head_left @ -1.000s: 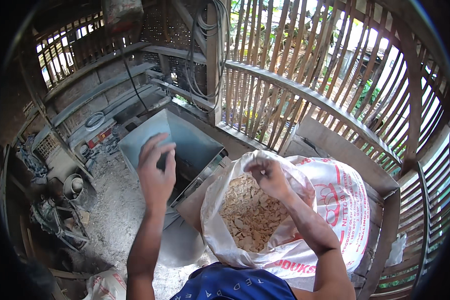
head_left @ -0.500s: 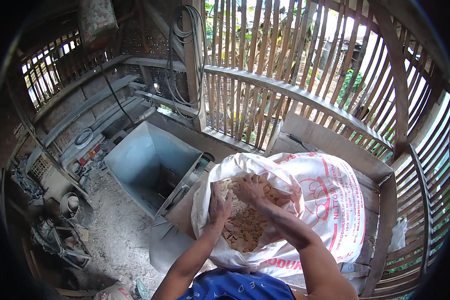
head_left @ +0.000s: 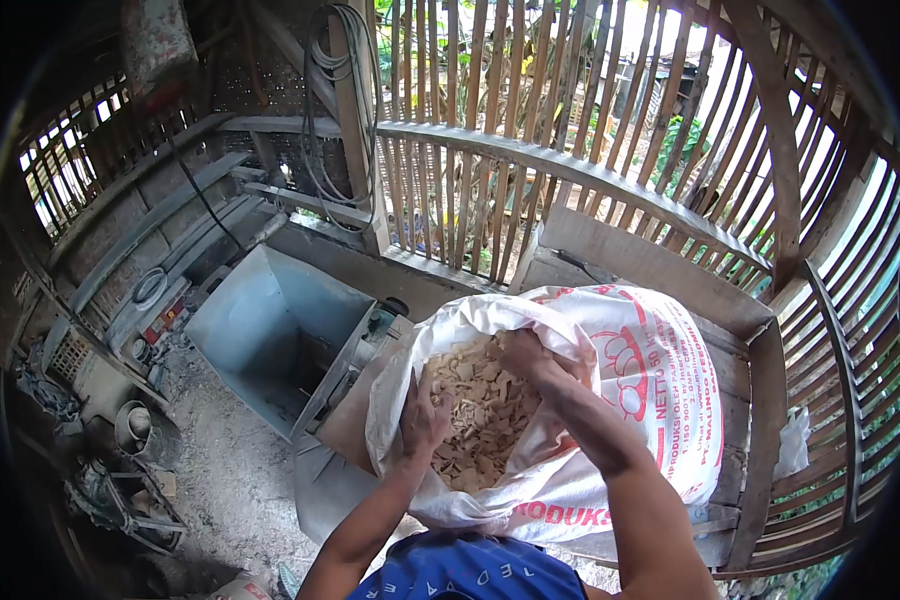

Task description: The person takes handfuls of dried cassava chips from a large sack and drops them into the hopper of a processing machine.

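Slatted wooden walls [head_left: 572,167] rise behind; the left hand [head_left: 426,425] has its fingers slightly spread inside the left rim of the open sack [head_left: 555,475] of pale chips [head_left: 475,425]; the right hand [head_left: 523,357] dips by the far rim, its fingers' grip impossible to tell; a blue bin [head_left: 320,285] stands beyond the sack's left edge; both hands seem to be working through the chips; lifting some would call for cupping; half a second earlier, the right fingers lay splayed in sight.

Slatted wall [head_left: 570,163]: upright wooden strips, daylight and greenery [head_left: 682,145] behind
Coiled hose [head_left: 335,65]: grey loops hung on a wooden post [head_left: 354,125]
Pale ring [head_left: 140,296]: lying on the left-hand ledge [head_left: 121,322]
Bucket [head_left: 133,428]: standing on the pale, dusty floor [head_left: 232,470]
Plastic bag [head_left: 793,443]: whitish, crumpled, over at the right
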A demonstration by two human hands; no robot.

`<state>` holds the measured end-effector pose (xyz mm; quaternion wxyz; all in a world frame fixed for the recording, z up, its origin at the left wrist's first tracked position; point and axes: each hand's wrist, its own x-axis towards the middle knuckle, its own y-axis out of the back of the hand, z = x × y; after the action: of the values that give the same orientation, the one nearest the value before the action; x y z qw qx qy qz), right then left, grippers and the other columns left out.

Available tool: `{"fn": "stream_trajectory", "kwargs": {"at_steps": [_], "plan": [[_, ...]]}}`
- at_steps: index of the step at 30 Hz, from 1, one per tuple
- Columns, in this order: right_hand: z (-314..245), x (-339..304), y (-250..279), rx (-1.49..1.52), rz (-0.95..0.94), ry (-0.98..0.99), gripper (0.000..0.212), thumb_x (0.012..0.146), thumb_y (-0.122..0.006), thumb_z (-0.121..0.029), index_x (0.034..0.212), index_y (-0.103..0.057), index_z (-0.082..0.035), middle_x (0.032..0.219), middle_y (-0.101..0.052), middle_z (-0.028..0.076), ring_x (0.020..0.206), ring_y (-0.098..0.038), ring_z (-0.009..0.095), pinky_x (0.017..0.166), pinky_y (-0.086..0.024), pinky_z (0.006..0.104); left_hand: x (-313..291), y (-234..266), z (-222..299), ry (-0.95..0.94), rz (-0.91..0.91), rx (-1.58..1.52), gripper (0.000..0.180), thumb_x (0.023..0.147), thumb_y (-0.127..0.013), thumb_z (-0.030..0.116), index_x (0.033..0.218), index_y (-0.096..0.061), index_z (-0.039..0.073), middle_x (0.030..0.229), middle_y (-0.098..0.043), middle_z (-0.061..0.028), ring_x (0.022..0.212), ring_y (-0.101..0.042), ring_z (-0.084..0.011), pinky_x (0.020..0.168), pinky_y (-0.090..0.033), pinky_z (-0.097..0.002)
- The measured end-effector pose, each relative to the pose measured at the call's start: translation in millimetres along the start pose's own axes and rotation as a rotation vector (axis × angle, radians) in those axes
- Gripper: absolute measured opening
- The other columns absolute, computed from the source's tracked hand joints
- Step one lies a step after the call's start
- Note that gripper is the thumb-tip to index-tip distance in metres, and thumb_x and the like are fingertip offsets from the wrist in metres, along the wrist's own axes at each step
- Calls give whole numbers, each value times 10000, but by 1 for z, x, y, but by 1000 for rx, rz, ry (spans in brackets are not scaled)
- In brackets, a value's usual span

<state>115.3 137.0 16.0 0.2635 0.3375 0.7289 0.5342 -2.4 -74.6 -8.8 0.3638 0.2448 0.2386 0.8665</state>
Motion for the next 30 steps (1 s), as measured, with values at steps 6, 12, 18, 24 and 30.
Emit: {"fn": "stream_trajectory", "kwargs": {"at_steps": [6, 12, 18, 24, 30], "plan": [[-2, 27, -4, 78, -259, -3, 854, 871, -588, -626, 1453, -440, -19, 1473, -447, 265, 1383, -413, 384, 1163, -319, 434, 0, -23, -34, -79, -111, 228, 639, 946, -594, 415, 1454, -463, 51, 1480, -429, -267, 1378, -395, -434, 1161, -324, -458], [9, 27, -15, -250, -141, 119, 1009, 799, -554, -772, 1443, -452, -1, 1390, -546, 255, 1316, -494, 393, 1128, -359, 422, -5, 8, -5, -48, -314, -32, 870, 741, -797, 552, 1396, -523, 49, 1337, -566, -231, 1285, -491, -400, 1101, -387, -463], [1, 18, -15, -246, -300, 83, 1127, 745, -562, -820, 1443, -420, 54, 1403, -523, 277, 1338, -473, 385, 1149, -332, 426, -30, 18, -6, -141, -281, -117, 963, 596, -910, 484, 1385, -530, 82, 1377, -536, -206, 1298, -485, -384, 1103, -387, -471], [8, 13, -12, -57, -441, -12, 1238, 668, -532, -893, 1440, -437, 71, 1481, -457, 251, 1401, -404, 383, 1189, -282, 394, -60, 26, 11, -6, -234, 174, 1272, 545, -908, 566, 1535, -265, 91, 1543, -325, -240, 1415, -347, -409, 1145, -357, -460], [-30, -3, 33, -127, -538, 103, 1215, 709, -516, -894, 1384, -475, 115, 1351, -581, 254, 1267, -551, 365, 1129, -348, 420, -62, 30, 6, 55, -198, 142, 1388, 507, -904, 608, 1565, -173, 86, 1568, -279, -242, 1443, -308, -408, 1158, -345, -447]]}}
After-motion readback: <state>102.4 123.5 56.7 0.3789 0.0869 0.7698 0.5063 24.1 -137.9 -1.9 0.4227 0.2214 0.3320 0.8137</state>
